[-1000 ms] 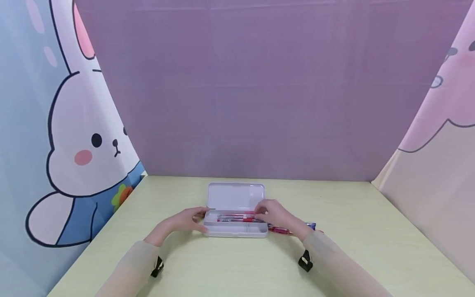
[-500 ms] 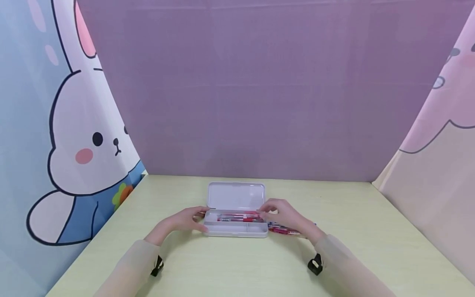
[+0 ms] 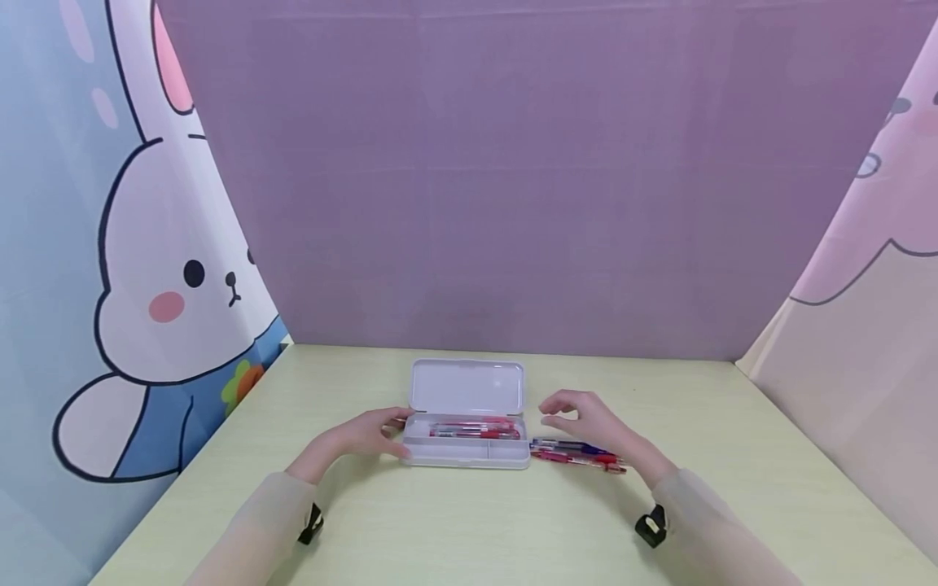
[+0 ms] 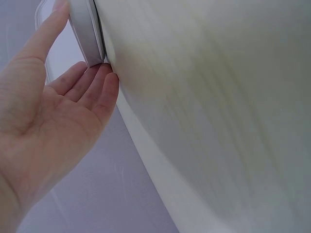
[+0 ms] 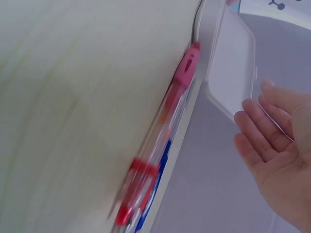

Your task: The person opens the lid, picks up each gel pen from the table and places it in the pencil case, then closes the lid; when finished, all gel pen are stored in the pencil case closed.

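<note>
Right hand empty beside an open pencil case

The right hand (image 3: 597, 422), fingers loosely bent, holds nothing above the loose pens (image 3: 560, 457). The left hand (image 3: 362, 433) grips the left end of the pencil case (image 3: 447, 452) between thumb and fingers. The case's long axis runs left to right, its lid (image 3: 466, 387) on the far side. Stored pens (image 3: 476, 434) lie lengthwise in the far compartment; the loose pens stretch rightward from the case's right end, slanting slightly nearer.

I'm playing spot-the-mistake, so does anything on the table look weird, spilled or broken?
Nothing looks spilled or broken. The only untidy bit is the loose bunch of pens on the table, by the right end of the open pencil case. They look stray because other pens lie in its back compartment.
</note>
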Demonstrator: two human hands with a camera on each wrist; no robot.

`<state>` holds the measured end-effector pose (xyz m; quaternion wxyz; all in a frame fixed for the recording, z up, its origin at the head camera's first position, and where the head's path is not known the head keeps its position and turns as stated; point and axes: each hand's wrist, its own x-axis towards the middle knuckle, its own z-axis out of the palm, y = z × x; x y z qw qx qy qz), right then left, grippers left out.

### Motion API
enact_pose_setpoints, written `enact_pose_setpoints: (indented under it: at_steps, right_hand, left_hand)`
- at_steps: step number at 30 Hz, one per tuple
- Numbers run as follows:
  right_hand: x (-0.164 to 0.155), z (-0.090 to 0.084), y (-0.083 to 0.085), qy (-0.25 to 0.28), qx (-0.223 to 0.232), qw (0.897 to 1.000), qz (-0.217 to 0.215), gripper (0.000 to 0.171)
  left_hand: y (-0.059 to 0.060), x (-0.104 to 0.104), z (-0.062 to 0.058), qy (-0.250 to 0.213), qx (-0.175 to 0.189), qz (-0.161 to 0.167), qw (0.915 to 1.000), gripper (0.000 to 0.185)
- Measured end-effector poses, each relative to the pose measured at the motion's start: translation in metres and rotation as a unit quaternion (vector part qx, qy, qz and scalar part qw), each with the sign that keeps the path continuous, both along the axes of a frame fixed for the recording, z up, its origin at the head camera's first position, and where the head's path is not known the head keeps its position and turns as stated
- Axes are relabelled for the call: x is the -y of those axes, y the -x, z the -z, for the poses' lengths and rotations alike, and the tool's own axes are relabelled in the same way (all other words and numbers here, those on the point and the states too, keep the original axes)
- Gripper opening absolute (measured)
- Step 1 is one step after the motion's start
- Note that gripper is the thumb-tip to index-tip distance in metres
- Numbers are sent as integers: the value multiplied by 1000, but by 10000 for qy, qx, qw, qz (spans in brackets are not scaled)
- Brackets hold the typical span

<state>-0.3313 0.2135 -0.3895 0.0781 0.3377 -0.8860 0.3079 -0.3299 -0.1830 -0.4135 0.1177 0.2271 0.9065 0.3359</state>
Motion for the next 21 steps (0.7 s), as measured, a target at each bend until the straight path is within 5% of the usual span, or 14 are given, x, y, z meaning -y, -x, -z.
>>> enact_pose_setpoints:
  at_steps: [21]
  right_hand:
    - [-50,6,-7,-219,-45,9989,406,25]
  left_hand:
    - [1,0,0,-27,15,-59,10000,78]
